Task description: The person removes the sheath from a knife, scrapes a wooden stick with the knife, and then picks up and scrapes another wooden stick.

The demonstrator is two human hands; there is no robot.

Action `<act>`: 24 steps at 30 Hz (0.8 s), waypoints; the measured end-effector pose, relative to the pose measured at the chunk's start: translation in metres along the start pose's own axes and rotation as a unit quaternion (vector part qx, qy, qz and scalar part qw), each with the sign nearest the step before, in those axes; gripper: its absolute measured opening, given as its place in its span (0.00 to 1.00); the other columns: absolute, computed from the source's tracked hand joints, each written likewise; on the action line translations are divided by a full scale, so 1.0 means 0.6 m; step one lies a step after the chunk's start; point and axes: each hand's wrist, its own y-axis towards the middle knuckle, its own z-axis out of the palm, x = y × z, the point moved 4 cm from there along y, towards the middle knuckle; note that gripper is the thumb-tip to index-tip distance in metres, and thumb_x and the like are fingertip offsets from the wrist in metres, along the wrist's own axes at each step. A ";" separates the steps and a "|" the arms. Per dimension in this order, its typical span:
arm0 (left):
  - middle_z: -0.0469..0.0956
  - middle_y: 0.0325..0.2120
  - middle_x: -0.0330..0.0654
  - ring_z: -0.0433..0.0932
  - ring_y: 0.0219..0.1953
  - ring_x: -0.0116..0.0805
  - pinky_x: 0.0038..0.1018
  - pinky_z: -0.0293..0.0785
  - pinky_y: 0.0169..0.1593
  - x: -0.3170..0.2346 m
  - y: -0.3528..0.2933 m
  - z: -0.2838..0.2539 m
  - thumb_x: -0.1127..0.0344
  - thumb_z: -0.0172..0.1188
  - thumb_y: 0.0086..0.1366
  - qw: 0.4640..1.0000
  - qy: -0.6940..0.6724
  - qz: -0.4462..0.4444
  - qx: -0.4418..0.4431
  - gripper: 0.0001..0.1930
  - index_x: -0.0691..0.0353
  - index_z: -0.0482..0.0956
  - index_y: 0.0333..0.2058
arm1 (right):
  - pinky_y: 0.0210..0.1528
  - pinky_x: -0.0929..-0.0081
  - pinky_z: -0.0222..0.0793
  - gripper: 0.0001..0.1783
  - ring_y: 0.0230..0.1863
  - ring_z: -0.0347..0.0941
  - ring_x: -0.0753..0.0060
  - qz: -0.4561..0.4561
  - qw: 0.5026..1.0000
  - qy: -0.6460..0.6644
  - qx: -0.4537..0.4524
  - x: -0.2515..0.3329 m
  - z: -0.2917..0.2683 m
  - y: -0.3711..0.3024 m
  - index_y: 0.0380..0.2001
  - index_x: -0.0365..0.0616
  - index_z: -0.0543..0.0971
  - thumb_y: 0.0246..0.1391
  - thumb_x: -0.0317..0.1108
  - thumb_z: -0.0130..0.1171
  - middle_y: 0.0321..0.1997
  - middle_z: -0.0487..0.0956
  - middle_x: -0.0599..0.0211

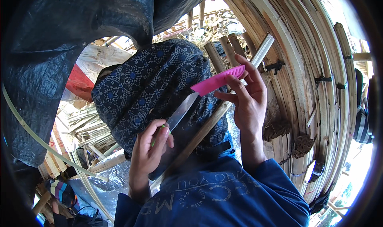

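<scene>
My left hand (144, 153) is closed around the green handle of a knife (182, 110), its blade slanting up to the right. Between the thumb and fingers of my right hand (250, 103) is a pink ribbed plastic knife sheath (215, 81). The blade's tip meets the sheath's lower left end; whether it is slightly inside I cannot tell. Nearly all of the blade is bare. Below both hands, dark blue patterned cloth (137, 93) covers my legs. A bamboo pole (201, 130) lies slantwise across my lap, passing behind my right hand.
Tall bundles of split bamboo strips (315, 43), tied with dark bands, line the right side. A black tarp (44, 47) hangs at the upper left. More cut strips (81, 125) lie at the left, near a long curved strip (36, 139). Several bamboo pieces (226, 49) stand beyond my legs.
</scene>
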 end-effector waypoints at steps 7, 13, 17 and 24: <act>0.73 0.16 0.38 0.59 0.16 0.14 0.17 0.54 0.20 0.007 0.001 -0.003 0.68 0.50 0.70 0.999 0.028 0.008 0.020 0.10 0.70 0.71 0.44 | 0.41 0.71 0.81 0.26 0.41 0.78 0.73 0.041 0.997 -0.037 0.045 0.000 -0.005 0.012 0.61 0.41 0.66 0.60 0.31 0.55 0.38 0.77 0.64; 0.73 0.16 0.38 0.60 0.16 0.14 0.17 0.54 0.20 0.009 0.001 0.002 0.69 0.50 0.69 1.000 0.019 -0.003 0.016 0.10 0.70 0.72 0.43 | 0.42 0.70 0.81 0.24 0.40 0.78 0.73 0.047 0.997 -0.046 0.042 0.004 -0.011 0.016 0.59 0.39 0.68 0.60 0.30 0.54 0.37 0.77 0.65; 0.73 0.17 0.39 0.67 0.18 0.19 0.20 0.60 0.22 0.000 -0.001 0.005 0.69 0.50 0.69 0.999 0.043 0.031 0.004 0.09 0.71 0.72 0.42 | 0.42 0.70 0.81 0.24 0.39 0.78 0.72 0.041 0.998 -0.046 0.033 0.003 -0.012 0.017 0.59 0.38 0.68 0.60 0.29 0.54 0.36 0.77 0.65; 0.74 0.18 0.42 0.73 0.20 0.25 0.22 0.67 0.26 -0.005 0.003 0.016 0.69 0.50 0.69 0.998 0.060 0.033 0.003 0.09 0.70 0.72 0.40 | 0.42 0.70 0.81 0.24 0.40 0.79 0.71 0.051 0.996 -0.045 0.055 0.000 -0.015 0.013 0.59 0.38 0.67 0.60 0.27 0.54 0.37 0.77 0.64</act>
